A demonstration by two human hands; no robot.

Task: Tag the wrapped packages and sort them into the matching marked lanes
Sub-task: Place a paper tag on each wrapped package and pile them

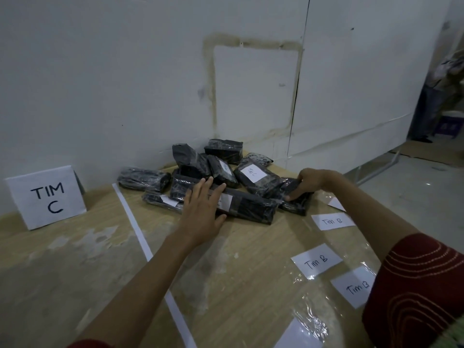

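A heap of several black plastic-wrapped packages (pixel 190 169) lies on the wooden table against the wall. Some carry white tags, one reading "Tim C" (pixel 253 173). My left hand (pixel 200 209) rests flat, fingers spread, on the near end of a long tagged package (pixel 248 205) at the front of the heap. My right hand (pixel 310 182) curls over a small black package (pixel 297 203) at the heap's right end. Loose "Tim B" tags (pixel 316 261) lie under clear film at the right.
A folded white sign reading "TIM C" (pixel 46 195) stands at the left by the wall. A white paper strip (pixel 140 237) runs across the table as a lane line. The table's right edge drops to a grey floor (pixel 414 187).
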